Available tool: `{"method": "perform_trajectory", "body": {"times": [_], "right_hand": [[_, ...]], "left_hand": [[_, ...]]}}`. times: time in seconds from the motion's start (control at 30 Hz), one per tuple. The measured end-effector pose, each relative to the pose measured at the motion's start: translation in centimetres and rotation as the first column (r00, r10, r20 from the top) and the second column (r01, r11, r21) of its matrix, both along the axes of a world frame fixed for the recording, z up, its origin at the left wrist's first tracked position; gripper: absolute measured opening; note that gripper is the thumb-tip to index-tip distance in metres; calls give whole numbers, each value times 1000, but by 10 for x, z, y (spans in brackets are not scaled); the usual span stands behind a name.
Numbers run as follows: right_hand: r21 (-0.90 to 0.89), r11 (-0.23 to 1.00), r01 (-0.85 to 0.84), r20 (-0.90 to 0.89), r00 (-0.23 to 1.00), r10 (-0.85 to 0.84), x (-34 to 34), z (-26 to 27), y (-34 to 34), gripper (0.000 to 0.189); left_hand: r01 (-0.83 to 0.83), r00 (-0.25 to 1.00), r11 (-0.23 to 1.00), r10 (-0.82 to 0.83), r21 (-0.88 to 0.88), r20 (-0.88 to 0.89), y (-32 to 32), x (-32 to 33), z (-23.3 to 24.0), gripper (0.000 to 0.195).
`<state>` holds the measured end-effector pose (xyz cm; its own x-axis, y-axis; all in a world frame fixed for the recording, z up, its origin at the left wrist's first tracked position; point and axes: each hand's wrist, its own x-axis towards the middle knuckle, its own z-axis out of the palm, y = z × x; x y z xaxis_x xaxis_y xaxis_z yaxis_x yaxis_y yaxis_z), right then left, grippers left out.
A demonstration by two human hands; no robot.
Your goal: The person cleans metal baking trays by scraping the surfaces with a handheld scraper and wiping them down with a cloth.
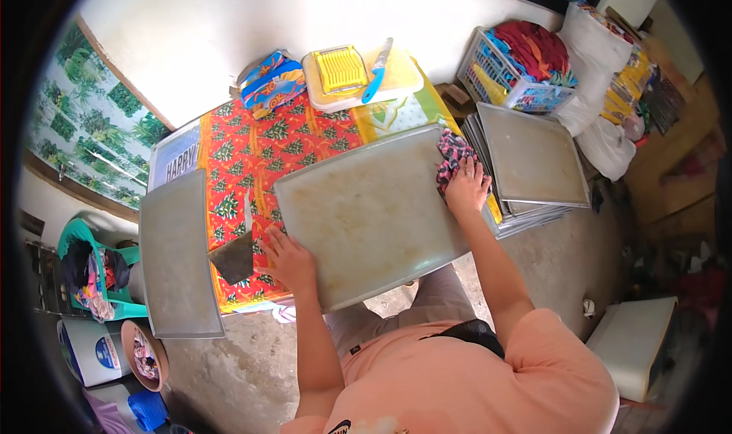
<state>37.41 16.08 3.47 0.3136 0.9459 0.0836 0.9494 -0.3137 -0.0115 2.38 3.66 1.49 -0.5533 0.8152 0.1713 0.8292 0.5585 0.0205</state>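
A grey metal baking tray (372,216) with brownish stains lies before me across the table's front edge. My right hand (468,187) presses a crumpled black, pink and grey patterned cloth (452,151) against the tray's right side. At the tray's lower left edge is my left hand (287,258), fingers spread over the tablecloth; whether its palm touches the tray is hard to tell. Just left of those fingers lies a dark flat scraper-like metal piece (233,259). A second metal tray (180,256) overhangs the table's left end.
Several trays (532,153) are stacked right of the table. On the red tree-print tablecloth (274,131) stand a blue snack package (273,85) and a lidded plastic container (400,79), bearing a yellow slicer (341,69) and a blue-handled knife (377,71). Behind is a cloth-filled basket (509,85).
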Motion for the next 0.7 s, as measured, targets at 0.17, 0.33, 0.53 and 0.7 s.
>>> {"method": "perform_trajectory", "body": {"times": [0.17, 0.33, 0.53, 0.7], "right_hand": [[32, 999, 1, 51, 999, -3, 34, -6, -78, 54], [48, 997, 54, 209, 976, -63, 88, -6, -139, 50], [214, 959, 186, 136, 967, -217, 159, 41, -161, 26], [379, 923, 60, -125, 992, -13, 153, 99, -134, 32]], "left_hand": [[-2, 1000, 1000, 2, -10, 9, 0, -1, 1, 51], [15, 998, 1000, -16, 22, 60, 4, 1, -1, 51], [11, 919, 995, -48, 98, 390, -1, -16, 7, 55], [40, 867, 805, -322, 592, 381, -29, -36, 13, 44]]}}
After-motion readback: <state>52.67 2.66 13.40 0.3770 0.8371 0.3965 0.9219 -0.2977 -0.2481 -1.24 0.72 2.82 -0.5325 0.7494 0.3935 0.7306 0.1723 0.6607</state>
